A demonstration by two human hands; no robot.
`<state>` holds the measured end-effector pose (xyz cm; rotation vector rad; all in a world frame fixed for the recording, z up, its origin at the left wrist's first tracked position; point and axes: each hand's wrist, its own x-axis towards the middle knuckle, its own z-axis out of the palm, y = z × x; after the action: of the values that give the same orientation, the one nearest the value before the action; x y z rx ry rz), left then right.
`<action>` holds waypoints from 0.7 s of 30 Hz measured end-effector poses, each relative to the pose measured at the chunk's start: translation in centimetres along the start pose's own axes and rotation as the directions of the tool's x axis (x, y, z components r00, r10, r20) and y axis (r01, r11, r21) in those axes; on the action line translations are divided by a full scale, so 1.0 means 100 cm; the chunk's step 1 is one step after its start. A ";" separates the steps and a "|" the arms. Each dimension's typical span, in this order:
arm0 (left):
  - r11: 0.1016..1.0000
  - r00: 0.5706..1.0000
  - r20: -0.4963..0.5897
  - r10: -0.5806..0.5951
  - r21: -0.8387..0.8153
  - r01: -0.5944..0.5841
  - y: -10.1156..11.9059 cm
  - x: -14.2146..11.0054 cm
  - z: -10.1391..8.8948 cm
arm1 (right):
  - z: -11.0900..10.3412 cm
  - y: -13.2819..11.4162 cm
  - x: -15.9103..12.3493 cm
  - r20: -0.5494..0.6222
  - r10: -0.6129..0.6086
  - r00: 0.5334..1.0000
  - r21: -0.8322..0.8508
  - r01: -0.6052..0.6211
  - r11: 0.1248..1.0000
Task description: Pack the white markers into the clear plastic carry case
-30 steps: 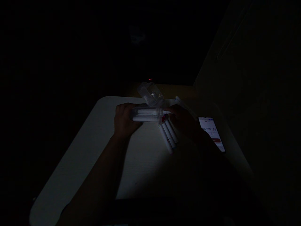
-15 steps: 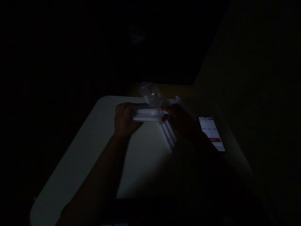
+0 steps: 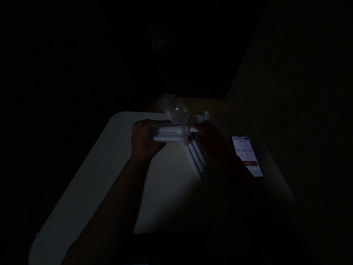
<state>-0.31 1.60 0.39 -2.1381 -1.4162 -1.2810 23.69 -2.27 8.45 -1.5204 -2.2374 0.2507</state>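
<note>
Your left hand (image 3: pixel 143 140) is wrapped around the left end of the clear case (image 3: pixel 168 133), its grip closed on it. The case lies sideways over the near side of the clear box (image 3: pixel 173 108), about midway between your hands, with white markers lengthwise inside. Your right hand (image 3: pixel 211 141) is at the case's right end, its grip narrow, with the white marker (image 3: pixel 193 129) between the forefinger and thumb. The marker's end shows at the mouth of the case; how far in it reaches, you cannot tell in this light. Just below, by your right thumb, is a small red and purple patch (image 3: pixel 190 137), too dim to make out.

Under that end of the case, the loose markers (image 3: pixel 196 158) lie side by side on the white counter (image 3: pixel 96 176), slanting toward you and to the right. The clear box sits tilted behind the case, with small glints on it. Beyond your right hand a long pale item (image 3: pixel 216 123) lies at a slant, partly lost in shadow. To the right of your right forearm, the phone (image 3: pixel 248 154) lies face up, lit, reading 00:08:37, its lower left part hidden by the arm.
</note>
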 end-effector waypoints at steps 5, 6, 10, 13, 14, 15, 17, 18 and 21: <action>1.000 1.000 0.009 -0.001 0.027 0.001 0.000 0.000 0.000 | 0.003 0.001 0.000 -0.038 0.009 0.999 -0.021 -0.010 1.000; 0.999 1.000 0.011 0.000 0.032 0.000 -0.001 0.000 0.000 | 0.003 0.001 0.001 -0.045 0.008 0.999 -0.027 -0.009 1.000; 0.999 0.999 0.006 0.032 0.031 -0.032 -0.001 -0.001 0.001 | 0.002 -0.001 0.002 -0.035 0.026 0.999 -0.043 -0.028 0.999; 0.999 1.000 0.024 -0.001 0.047 0.000 -0.001 -0.001 0.000 | 0.002 -0.001 0.002 -0.048 0.037 0.998 -0.043 -0.039 0.998; 0.999 0.999 0.034 -0.016 0.050 0.015 -0.001 -0.001 0.000 | 0.002 -0.001 0.003 -0.069 0.027 0.997 -0.030 -0.029 0.999; 0.998 0.999 0.042 -0.026 0.050 0.024 -0.001 -0.001 0.000 | 0.003 0.000 0.003 -0.096 0.018 0.995 -0.013 -0.019 1.000; 0.999 0.999 0.046 -0.029 0.044 0.027 0.000 -0.001 0.000 | 0.004 0.001 0.003 -0.135 0.007 0.991 0.021 -0.005 1.000; 0.999 0.999 0.040 -0.028 0.042 0.026 0.000 -0.001 0.000 | 0.005 0.001 0.003 -0.141 0.010 0.990 0.031 -0.005 1.000; 0.999 0.999 0.031 -0.024 0.039 0.022 0.000 -0.002 0.000 | 0.006 0.001 0.004 -0.120 0.004 0.993 0.049 0.002 0.999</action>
<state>-0.34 1.52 0.26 -2.1320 -1.4701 -1.2229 23.42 -1.84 7.99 -1.4712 -2.1218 0.2072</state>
